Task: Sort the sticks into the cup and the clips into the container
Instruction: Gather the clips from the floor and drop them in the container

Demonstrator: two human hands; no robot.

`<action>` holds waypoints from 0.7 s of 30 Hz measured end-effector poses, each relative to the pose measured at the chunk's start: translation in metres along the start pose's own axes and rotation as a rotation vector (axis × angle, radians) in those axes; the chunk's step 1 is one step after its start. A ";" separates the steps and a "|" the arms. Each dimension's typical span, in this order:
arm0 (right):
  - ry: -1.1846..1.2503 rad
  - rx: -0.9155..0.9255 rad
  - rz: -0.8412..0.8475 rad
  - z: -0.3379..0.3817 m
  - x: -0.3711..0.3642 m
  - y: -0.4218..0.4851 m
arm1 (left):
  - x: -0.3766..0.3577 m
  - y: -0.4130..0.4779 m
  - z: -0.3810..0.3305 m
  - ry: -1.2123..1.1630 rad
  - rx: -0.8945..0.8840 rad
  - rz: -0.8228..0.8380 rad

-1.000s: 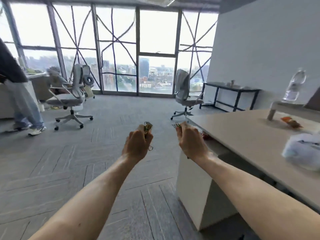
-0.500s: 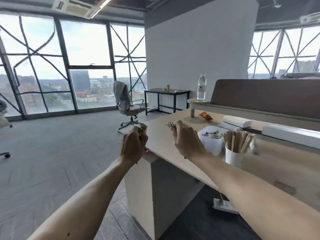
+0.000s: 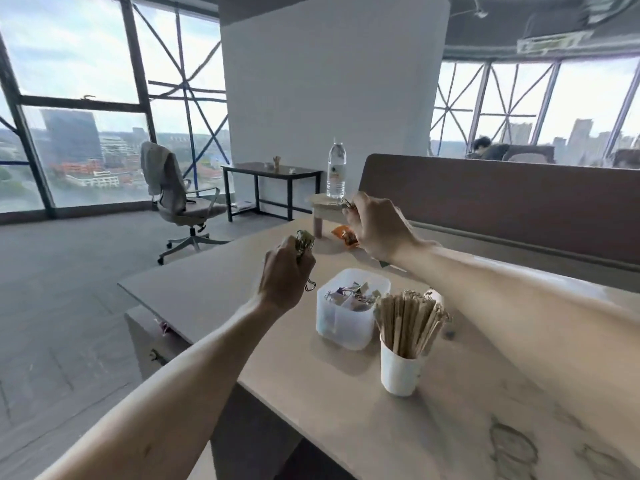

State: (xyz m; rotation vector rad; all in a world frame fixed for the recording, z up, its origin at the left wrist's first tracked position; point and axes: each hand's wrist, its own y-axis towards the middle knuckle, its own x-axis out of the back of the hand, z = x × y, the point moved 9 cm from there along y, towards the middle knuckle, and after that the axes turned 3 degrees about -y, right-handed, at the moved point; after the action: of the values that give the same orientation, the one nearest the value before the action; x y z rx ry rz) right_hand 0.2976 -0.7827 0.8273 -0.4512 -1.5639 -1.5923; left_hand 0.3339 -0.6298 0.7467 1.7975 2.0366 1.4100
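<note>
The left hand is clenched round a bunch of green clips. Their heads stick out above the thumb and 1 wire loop hangs below the fist. The hand is held in the air over the worktop, toward its left edge and just left of the container. The right hand is raised over the far side of the worktop, its fingers curled and pinching a few metal clips whose wire handles poke out at the fingertips; how many it holds I cannot tell.

The container is translucent white with rounded corners and stands near the middle of the worktop. Inside it lie sorted clips of mixed colours. The white cup stands upright just beside the container, on the side nearer the front edge, and is packed with wooden sticks that fan out above its rim. Whether cup and container touch I cannot tell.

At the far left corner a water bottle stands upright on a small raised shelf, and an orange packet lies by the shelf's leg. A brown partition runs along the far edge. Beyond the worktop stand an office chair and a black side table
</note>
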 end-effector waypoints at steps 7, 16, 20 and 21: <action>0.067 -0.044 0.213 -0.063 -0.054 0.024 | -0.045 0.028 0.002 -0.017 0.014 0.046; 0.145 -0.084 0.492 -0.100 -0.141 0.008 | -0.050 0.039 0.026 0.039 0.075 0.034; 0.178 -0.032 0.525 -0.096 -0.162 -0.002 | -0.061 0.031 0.031 0.043 0.089 0.108; 0.189 -0.024 0.518 -0.097 -0.164 -0.003 | -0.065 0.030 0.031 0.043 0.087 0.120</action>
State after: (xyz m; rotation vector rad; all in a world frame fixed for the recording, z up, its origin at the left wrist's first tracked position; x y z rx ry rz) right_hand 0.4202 -0.8236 0.6871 -0.6397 -1.1664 -1.2131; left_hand 0.3945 -0.6682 0.7168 1.9714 2.0733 1.4223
